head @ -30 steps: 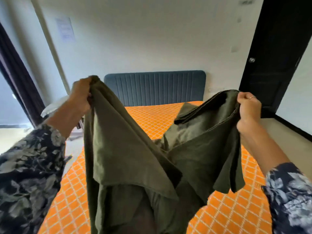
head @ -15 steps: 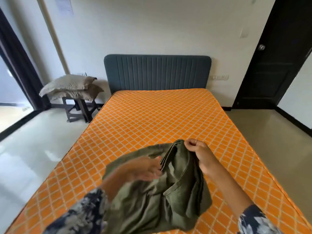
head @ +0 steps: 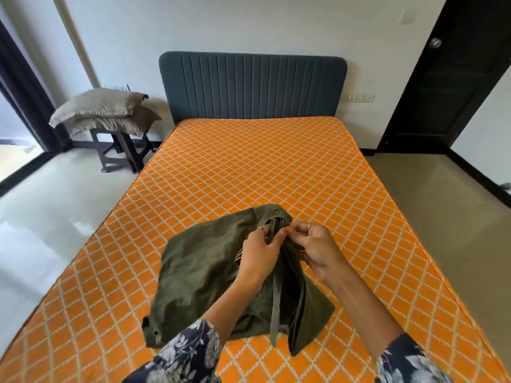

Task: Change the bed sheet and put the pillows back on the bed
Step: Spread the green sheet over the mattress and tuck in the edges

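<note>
Near the foot of the bare orange mattress (head: 249, 167) lies a bunched green sheet (head: 199, 275). The left hand (head: 260, 252) and the right hand (head: 315, 247) both pinch its folded edge with curled fingers, close together. Farther off, two grey pillows (head: 102, 111) sit stacked on a dark stool (head: 124, 150) beside the blue headboard (head: 251, 87).

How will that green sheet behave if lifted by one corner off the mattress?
Probably floppy: the green sheet lies crumpled in soft folds on the mattress, with loose flaps trailing. It will likely drape and unfold unevenly, since the left hand and right hand grip only bunched edges. Looks thin, so probably light for its size.
</note>
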